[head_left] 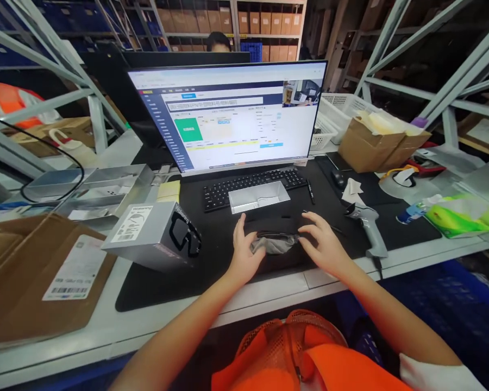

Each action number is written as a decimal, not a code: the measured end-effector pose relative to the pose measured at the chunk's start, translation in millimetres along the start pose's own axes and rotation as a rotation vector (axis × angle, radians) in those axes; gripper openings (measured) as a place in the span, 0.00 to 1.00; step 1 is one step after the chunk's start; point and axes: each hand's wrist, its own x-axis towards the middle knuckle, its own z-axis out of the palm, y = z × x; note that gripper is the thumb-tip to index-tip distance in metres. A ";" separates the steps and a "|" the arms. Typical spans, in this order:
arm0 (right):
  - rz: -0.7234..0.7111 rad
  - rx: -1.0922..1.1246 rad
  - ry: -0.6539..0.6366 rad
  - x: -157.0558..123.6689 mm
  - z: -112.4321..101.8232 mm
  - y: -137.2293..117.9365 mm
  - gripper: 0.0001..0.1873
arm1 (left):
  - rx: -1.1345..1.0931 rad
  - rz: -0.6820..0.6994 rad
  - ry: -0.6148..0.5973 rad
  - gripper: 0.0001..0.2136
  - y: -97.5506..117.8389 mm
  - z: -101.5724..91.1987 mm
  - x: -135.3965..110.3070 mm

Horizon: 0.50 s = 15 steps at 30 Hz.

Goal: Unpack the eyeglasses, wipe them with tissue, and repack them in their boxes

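Both my hands rest on a black case [283,256] lying on the dark desk mat [212,271] in front of the keyboard [252,185]. A grey cloth pouch [274,244] lies in the case between them. My left hand [244,251] touches the pouch's left end, fingers stretched flat. My right hand [324,241] lies on the case's right side, fingers spread. A grey lid or tray [257,196] sits on the keyboard. To the left lies a grey product box [152,236] with a goggles picture.
A monitor [232,117] stands behind the keyboard. A barcode scanner [369,225] and mouse [337,178] lie at right, with a cardboard box [375,142] and green packet [460,217]. A flat carton [36,274] lies at left. A person's head [218,42] shows behind the monitor.
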 end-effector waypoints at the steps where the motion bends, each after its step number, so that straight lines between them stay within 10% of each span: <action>1: -0.073 -0.020 -0.022 3.0 0.4 -9.0 0.08 | -0.007 -0.007 -0.012 0.09 -0.3 0.6 -2.2; 15: -0.178 -0.476 -0.175 46.0 37.8 -50.0 0.06 | 0.047 -0.061 -0.110 0.24 12.3 -14.9 -4.2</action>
